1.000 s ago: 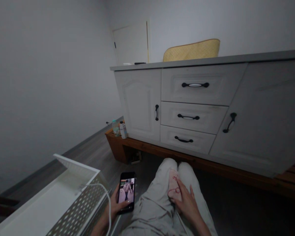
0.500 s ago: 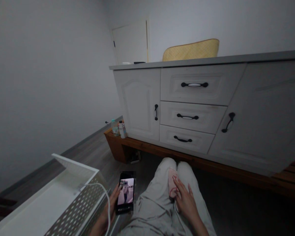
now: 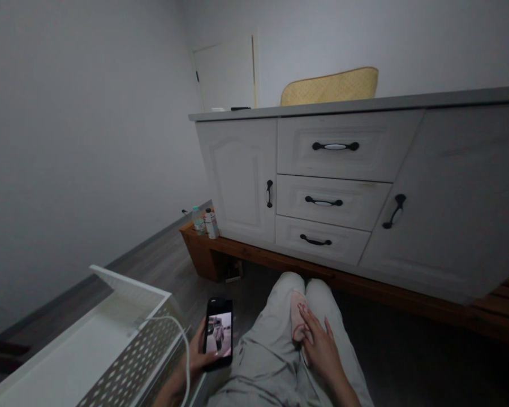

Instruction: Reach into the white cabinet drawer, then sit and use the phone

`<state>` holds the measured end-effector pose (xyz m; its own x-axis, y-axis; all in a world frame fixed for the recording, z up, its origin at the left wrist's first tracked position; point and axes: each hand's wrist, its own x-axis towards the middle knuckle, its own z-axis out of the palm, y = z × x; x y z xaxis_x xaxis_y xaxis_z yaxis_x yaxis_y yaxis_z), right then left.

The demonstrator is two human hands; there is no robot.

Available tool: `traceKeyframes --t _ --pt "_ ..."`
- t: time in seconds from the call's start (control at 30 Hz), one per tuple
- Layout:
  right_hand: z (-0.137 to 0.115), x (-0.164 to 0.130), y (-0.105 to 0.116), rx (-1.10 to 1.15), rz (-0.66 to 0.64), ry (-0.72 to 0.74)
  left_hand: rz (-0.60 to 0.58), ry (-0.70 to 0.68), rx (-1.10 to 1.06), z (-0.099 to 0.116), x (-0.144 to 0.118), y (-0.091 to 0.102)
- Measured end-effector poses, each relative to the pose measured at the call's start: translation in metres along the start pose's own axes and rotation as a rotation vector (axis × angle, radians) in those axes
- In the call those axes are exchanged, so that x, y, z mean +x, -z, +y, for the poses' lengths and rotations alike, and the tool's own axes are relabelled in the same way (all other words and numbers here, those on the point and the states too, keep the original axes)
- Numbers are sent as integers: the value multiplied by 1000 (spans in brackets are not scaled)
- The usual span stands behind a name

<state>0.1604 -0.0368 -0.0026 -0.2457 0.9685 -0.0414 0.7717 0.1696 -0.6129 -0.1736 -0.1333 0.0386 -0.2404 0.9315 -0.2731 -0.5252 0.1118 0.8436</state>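
Observation:
My left hand is wrapped round a black smartphone, its thumb on the lower part of the lit screen, where a picture of a figure shows. A white cable loops past my left wrist. On my lap, over light grey trousers, lies a flat pink item with red marks; its kind I cannot make out. My right hand rests on this pink item with fingers stretched out and a little apart.
A white cart or tray with a perforated side stands at my left. Ahead is a white cabinet with dark handles on a wooden base. A clear bottle and a white bottle stand at its left end. A woven board rises behind the countertop.
My left thumb has moved down across the phone to its lower screen, and the picture on the screen has shifted. My right hand has stayed in place.

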Motion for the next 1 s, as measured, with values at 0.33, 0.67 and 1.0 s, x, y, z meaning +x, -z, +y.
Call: traceKeyframes --t 0.33,0.67,1.0 --pt "1 -1 -1 4 13 22 -31 -49 47 -8 2 7" --pt "3 -1 -2 -2 13 43 109 188 -51 -5 8 13" --pt "2 -1 0 -5 2 37 -54 69 -9 -4 3 11"
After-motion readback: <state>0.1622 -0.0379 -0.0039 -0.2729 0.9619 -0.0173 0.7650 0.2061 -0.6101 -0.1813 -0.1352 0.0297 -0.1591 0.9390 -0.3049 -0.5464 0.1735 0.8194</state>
